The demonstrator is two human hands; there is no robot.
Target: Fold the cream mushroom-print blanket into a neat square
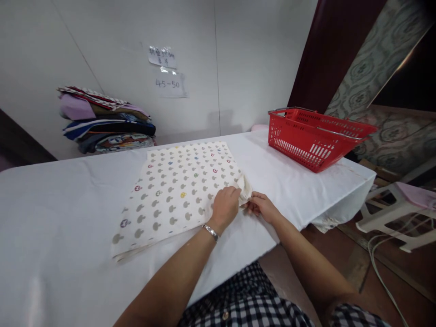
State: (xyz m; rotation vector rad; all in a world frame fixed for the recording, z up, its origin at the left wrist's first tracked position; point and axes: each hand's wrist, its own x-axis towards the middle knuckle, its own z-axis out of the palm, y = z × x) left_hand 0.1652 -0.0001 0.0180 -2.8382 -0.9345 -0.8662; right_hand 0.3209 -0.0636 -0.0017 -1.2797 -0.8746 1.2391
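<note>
A cream cloth [180, 190] printed with small grey and coloured mushroom shapes lies folded in layers on the white-covered table. Its near right corner is lifted and bunched between my two hands. My left hand [225, 204], with a silver bracelet at the wrist, is closed on the top of that corner. Just to the right, my right hand [261, 206] pinches the corner's outer edge, its fingers curled partly under the fabric. The rest of the cloth lies mostly flat to the left.
A red plastic basket [303, 136] with metal handles stands at the table's back right. Several folded fabrics [109, 122] are piled at the back left. Paper notes [170, 85] hang on the wall. A white stool [397, 213] stands right of the white tablecloth [61, 218].
</note>
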